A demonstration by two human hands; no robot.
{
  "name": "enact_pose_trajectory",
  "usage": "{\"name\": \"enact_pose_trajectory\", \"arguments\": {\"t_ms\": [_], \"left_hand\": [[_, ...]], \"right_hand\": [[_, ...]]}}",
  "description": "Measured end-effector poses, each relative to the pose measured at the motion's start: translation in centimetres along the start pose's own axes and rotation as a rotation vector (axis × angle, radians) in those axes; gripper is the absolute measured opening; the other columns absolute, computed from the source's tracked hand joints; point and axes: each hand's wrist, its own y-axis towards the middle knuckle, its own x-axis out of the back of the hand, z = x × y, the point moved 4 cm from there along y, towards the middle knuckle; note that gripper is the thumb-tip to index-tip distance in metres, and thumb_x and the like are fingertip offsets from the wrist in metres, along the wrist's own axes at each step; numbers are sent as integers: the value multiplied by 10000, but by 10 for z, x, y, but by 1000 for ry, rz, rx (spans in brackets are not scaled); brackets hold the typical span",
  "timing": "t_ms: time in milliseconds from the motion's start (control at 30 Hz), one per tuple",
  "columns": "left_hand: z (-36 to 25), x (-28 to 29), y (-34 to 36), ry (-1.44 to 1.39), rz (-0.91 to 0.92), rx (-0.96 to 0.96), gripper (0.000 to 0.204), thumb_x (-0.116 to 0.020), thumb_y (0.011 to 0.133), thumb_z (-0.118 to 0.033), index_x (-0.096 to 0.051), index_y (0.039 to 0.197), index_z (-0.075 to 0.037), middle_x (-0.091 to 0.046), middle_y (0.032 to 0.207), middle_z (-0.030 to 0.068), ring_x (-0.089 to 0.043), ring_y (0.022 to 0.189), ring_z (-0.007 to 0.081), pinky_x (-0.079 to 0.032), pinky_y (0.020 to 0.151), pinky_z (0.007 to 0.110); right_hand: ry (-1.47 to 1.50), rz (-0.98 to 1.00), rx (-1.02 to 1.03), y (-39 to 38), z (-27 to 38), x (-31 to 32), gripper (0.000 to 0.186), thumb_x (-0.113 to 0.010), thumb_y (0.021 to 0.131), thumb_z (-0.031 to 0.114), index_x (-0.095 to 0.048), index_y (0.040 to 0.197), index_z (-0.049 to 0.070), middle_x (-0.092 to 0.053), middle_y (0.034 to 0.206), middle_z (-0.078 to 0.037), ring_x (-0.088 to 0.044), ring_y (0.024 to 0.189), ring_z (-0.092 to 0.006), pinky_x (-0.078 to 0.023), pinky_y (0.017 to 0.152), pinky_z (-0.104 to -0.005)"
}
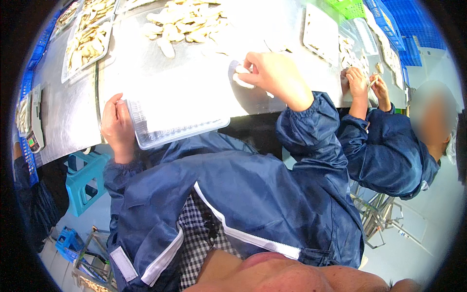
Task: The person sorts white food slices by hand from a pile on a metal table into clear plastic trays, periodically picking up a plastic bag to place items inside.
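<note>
My left hand (118,127) grips the left end of a clear plastic tray (182,139) at the table's near edge. Glare washes out the tray's inside, so I cannot tell what lies in it. To the right of the tray, my right hand (279,75) is closed in a pinch on pale mushrooms (243,78), just above the table. A heap of loose, cream-coloured mushrooms (187,24) lies beyond the tray, with a few single ones at its near side.
Trays filled with mushrooms (90,46) stand at the far left, near a scale (36,121). On the right, a co-worker's hands (358,82) handle mushrooms beside a white tray (320,34). Blue crates (386,22) and a green basket (349,7) stand behind. A turquoise stool (82,182) is below the table.
</note>
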Motion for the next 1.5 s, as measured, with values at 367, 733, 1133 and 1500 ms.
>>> {"name": "enact_pose_trajectory", "arguments": {"t_ms": [367, 733, 1133, 1500], "left_hand": [[-3, 0, 1, 15, -37, -51, 174, -578, 971, -47, -708, 1083, -19, -708, 890, 149, -668, 753, 223, -521, 690, 318], [-8, -2, 1, 22, -36, -59, 156, -586, 934, -24, -708, 1028, -3, -711, 921, 159, -688, 777, 294, -542, 698, 355], [-11, -2, 2, -6, -23, -34, 146, -584, 917, 0, -704, 999, 12, -712, 929, 160, -689, 791, 299, -545, 716, 362], [-11, 3, 4, 13, -53, -62, 150, -590, 916, -6, -714, 999, 3, -718, 928, 149, -693, 783, 292, -548, 705, 352]], "right_hand": [[143, -82, -62, 7, -7, 15, 235, -683, 874, 235, -722, 959, 20, -731, 835, -138, -717, 745, -257, -546, 680, -338], [191, -125, 15, 119, -36, 4, 294, -655, 937, 280, -747, 1026, 16, -718, 790, -121, -683, 674, -206, -529, 657, -323], [20, -168, 206, 184, -57, -40, 234, -706, 804, 220, -725, 857, -7, -679, 850, -238, -644, 819, -426, -522, 761, -480], [326, -54, 42, 60, -62, 18, 305, -691, 931, 232, -698, 1112, -14, -708, 839, -76, -634, 742, -120, -514, 713, -280]]}}
